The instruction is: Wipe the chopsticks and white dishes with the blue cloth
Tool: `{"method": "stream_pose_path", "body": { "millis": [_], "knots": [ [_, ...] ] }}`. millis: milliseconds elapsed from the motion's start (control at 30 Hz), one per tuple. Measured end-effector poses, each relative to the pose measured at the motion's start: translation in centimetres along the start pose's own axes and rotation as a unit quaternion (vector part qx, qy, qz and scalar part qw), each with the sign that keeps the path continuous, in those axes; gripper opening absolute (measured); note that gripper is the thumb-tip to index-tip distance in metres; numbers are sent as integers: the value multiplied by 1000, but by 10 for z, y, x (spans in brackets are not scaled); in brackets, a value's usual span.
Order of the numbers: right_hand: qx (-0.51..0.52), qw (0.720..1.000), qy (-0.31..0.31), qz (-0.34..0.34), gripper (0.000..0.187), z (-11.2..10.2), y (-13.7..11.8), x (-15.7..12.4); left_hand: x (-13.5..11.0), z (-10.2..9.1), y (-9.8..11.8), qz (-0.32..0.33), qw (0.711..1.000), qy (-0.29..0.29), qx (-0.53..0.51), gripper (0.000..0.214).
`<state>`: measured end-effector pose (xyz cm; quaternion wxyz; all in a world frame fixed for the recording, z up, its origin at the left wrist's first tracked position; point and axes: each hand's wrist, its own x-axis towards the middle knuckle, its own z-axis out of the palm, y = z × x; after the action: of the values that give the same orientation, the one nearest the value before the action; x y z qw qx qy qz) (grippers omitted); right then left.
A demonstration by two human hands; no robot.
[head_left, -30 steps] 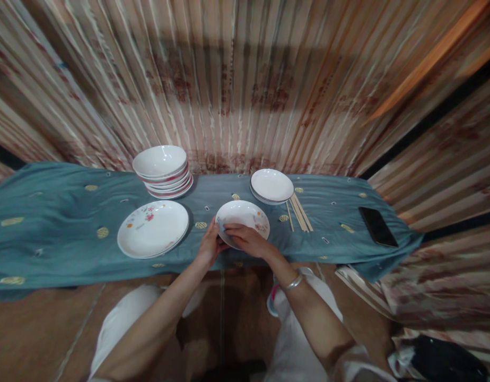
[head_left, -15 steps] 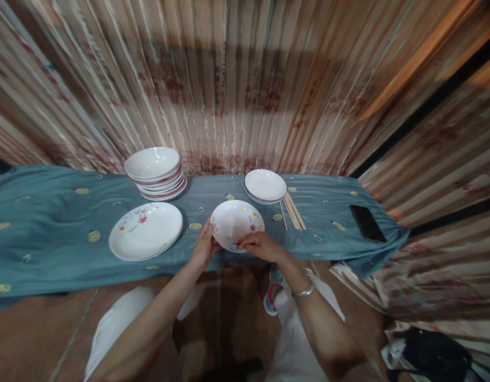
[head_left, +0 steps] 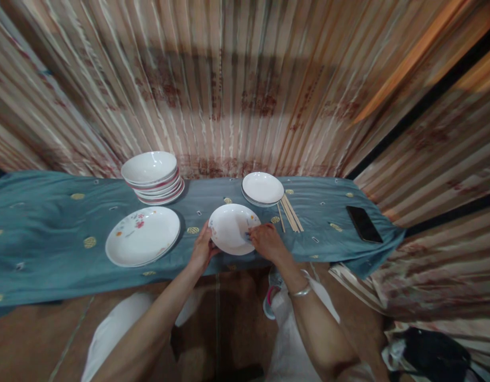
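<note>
A white plate [head_left: 231,233] with small flowers near its rim is tilted toward me over the front of the cloth-covered table. My left hand [head_left: 202,246] grips its left edge, thumb on the rim and fingers underneath. On the plate's right side, my right hand [head_left: 265,241] is closed on a small bluish cloth [head_left: 247,236] pressed to the inner surface; most of it is hidden by the fingers. To the left lie large flowered oval plates [head_left: 143,239], stacked. Behind the held plate, to the right, is a short stack of dark-rimmed white plates [head_left: 263,187].
A stack of bowls and dishes [head_left: 149,170] stands at the back left. Several wooden chopsticks [head_left: 291,212] lie right of the small plates, and a black phone [head_left: 364,224] rests farther right. Patterned curtains [head_left: 229,79] hang directly behind the table [head_left: 58,249].
My right hand has slid with the cloth from the plate's lower middle to its right side, a little upward. My left hand keeps its hold. The view has shifted slightly.
</note>
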<state>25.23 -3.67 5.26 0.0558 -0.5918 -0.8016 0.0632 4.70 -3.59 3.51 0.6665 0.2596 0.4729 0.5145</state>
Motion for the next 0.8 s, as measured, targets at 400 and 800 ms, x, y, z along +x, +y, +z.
{"method": "stream_pose_path", "body": {
  "millis": [400, 800],
  "knots": [
    [-42, 997, 60, 21, 28, 8, -5, 21, 1, -1, -2, 3, 1000, -8, -4, 53],
    [-35, 993, 105, 33, 38, 26, -20, 49, 2, -1, -3, -3, 1000, -8, -16, 56]
  ]
}}
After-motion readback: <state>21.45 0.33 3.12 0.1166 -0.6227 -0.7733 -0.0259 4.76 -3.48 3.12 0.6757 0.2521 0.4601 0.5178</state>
